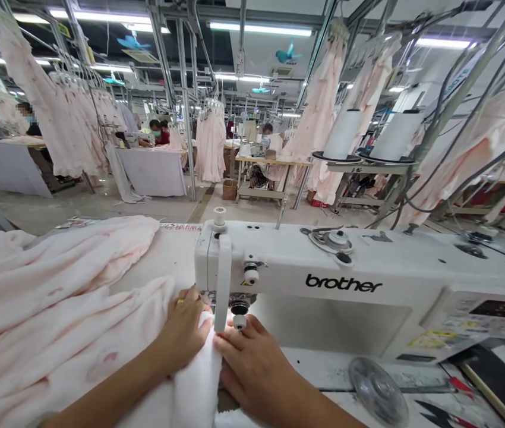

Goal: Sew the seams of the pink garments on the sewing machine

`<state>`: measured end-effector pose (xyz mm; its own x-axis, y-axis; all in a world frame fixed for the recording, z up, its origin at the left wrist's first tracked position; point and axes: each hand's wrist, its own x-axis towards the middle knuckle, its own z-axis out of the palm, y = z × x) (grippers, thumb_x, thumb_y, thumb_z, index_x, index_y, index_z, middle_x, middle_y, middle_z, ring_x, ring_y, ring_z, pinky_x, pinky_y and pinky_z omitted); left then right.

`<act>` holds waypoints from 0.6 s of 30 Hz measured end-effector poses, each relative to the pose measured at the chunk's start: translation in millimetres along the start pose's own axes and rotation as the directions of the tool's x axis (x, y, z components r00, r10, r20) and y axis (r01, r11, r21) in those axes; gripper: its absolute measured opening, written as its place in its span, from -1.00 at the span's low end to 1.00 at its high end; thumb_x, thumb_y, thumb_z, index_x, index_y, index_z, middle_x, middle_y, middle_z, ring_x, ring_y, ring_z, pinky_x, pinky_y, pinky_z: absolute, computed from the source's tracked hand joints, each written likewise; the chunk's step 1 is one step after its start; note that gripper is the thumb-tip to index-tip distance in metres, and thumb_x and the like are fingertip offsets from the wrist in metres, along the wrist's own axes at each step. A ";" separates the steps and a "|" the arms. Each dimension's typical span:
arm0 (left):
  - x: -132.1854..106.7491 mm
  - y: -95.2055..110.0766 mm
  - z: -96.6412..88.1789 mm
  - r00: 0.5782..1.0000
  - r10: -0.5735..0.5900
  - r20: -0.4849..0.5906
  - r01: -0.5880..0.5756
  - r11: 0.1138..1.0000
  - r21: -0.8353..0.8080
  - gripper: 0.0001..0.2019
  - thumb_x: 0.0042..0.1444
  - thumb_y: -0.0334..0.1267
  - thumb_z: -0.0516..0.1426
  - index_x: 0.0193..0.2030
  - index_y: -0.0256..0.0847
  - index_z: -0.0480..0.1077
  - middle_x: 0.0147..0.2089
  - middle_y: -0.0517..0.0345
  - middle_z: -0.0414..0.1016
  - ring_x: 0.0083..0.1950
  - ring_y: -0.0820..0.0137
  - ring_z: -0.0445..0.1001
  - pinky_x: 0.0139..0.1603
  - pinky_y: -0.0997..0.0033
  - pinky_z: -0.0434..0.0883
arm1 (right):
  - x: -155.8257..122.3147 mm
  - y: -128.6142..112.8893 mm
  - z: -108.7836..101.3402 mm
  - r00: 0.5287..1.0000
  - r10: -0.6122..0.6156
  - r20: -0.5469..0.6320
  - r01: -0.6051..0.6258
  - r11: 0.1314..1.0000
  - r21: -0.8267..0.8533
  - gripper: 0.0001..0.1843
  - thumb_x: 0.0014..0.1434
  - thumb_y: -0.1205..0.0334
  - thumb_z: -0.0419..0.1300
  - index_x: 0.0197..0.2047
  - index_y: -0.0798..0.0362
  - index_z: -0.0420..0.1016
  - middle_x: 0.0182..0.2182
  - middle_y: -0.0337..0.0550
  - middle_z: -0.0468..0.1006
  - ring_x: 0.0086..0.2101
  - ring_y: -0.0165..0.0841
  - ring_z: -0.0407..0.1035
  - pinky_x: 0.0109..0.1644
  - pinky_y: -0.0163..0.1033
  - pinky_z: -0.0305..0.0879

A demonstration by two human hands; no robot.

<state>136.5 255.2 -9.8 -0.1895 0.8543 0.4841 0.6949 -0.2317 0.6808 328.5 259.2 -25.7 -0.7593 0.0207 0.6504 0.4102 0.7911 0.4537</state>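
While both hands press on the soft pale pink fleece fabric (56,321), the left hand (185,333) lies flat with fingers together, just left of the white Brother sewing machine (346,279). The right hand (256,368) also lies flat on the fabric, fingers together, touching it below the needle area of the machine; neither grip is closed around anything. The fabric spreads over the white desk (176,249) to the left of the machine. Right of the machine base lie a round clear plastic disc (377,389) and red-handled scissors (448,416). Behind the machine stand two white thread cones (344,134), and farther away pink garments (210,142) hang on racks.
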 end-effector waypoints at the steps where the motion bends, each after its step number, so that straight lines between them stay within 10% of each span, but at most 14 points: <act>1: 1.8 0.0 -0.2 1.000 0.003 0.002 -0.003 1.000 0.003 -0.25 -0.08 0.38 -0.15 -0.15 -0.32 0.36 0.04 0.15 0.36 0.24 0.76 0.19 0.70 0.30 0.12 | 0.3 0.3 0.0 1.000 0.013 0.011 -0.013 1.000 -0.002 -0.67 0.25 0.20 0.19 0.05 0.10 0.33 -0.11 -0.23 0.42 -0.05 -0.33 0.19 0.28 -0.18 -0.15; 18: 17.0 -14.4 0.7 0.967 0.234 -0.104 -0.173 0.895 0.410 -0.42 0.02 0.19 -0.04 -0.17 -0.36 0.36 -0.12 0.17 0.41 0.09 0.85 0.30 0.34 0.58 0.46 | 0.8 4.2 -6.0 0.987 0.109 0.115 -0.112 0.993 0.024 -0.63 0.33 0.02 0.17 0.10 0.01 0.29 0.04 -0.23 0.36 0.08 -0.34 0.12 0.39 -0.17 -0.43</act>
<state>123.7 273.4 -11.7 -0.0921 0.7231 0.6845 0.9395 -0.1647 0.3004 332.6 258.9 -19.6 -0.7632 0.1768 0.6214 0.4806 0.7982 0.3631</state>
